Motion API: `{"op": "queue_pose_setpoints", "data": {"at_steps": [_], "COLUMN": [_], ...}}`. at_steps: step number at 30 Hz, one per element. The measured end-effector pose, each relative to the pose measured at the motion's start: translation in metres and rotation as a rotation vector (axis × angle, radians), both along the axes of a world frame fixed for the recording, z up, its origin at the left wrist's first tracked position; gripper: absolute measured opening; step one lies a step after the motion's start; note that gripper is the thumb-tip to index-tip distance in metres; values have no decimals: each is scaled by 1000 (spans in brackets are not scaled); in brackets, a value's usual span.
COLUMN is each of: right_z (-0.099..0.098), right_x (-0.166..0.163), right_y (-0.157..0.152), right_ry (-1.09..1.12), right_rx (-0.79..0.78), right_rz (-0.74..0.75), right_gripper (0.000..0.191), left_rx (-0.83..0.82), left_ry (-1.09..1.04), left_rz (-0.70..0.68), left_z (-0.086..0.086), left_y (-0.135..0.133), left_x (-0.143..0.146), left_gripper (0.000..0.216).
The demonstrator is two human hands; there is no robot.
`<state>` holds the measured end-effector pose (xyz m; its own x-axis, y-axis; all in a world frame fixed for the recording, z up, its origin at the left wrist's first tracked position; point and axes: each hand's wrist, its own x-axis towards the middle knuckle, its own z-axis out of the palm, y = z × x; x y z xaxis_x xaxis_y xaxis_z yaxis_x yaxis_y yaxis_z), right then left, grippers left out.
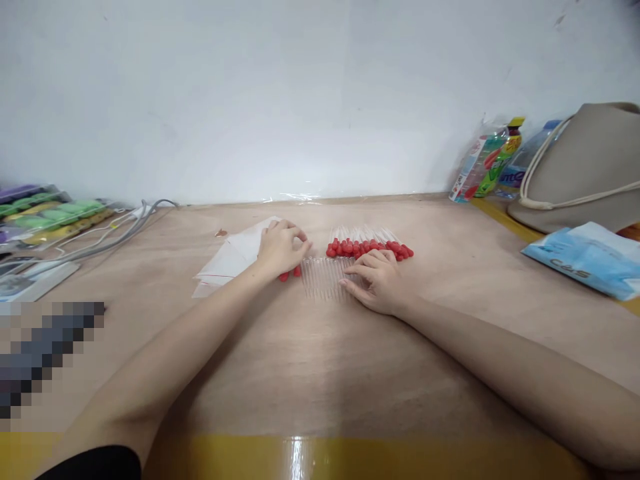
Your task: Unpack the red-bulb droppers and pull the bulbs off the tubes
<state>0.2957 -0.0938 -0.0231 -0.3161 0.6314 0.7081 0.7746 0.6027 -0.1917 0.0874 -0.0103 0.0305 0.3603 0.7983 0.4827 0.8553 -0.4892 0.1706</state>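
Observation:
A row of thin clear tubes point(325, 279) lies side by side on the table between my hands. My right hand point(377, 280) rests at the right end of this row, thumb and fingers apart, its fingertips at the tubes. Just behind, several droppers with red bulbs point(355, 248) lie in a line, their clear tips pointing to the wall. My left hand point(283, 248) is over the edge of the clear plastic bags point(227, 257), fingers loosely bent, a gap between thumb and forefinger. Red bulbs point(297, 271) peek out below it; its palm side is hidden.
Drink bottles point(483, 163) and a beige bag point(585, 167) with a cord stand at the back right, a blue tissue pack point(590, 257) before them. Grey cables point(140, 217), a white power strip point(40, 280) and colourful packets point(60, 213) are at the left.

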Motion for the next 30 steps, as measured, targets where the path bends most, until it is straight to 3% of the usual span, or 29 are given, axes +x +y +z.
{"op": "queue_pose_setpoints", "data": {"at_steps": [6,14,20,24,27,30], "right_z": [-3,-1,-2,-1,1,3], "right_x": [4,4,6,7,5,2], "right_y": [2,2,2,1,-1,-4], "right_ry": [33,45,153,227,83,-122], "right_rx": [10,8,67,161,153,88], "right_rz": [-16,-47,-86,-105,-52,33], "right_gripper": [19,18,16,38,52,54], "left_rx": [-146,-136,-34,110,159,199], "left_ry": [35,-38,-166,-101,-18,-17], "left_rz": [-11,3,16,-96,-229,-313], "left_z": [-10,-15,-14,-20,-28,-32], "left_y": [11,14,-7,-38,-55,-61], "left_x": [45,55,34,2,-17,-21], "left_gripper": [38,29,19,17,15,13]}}
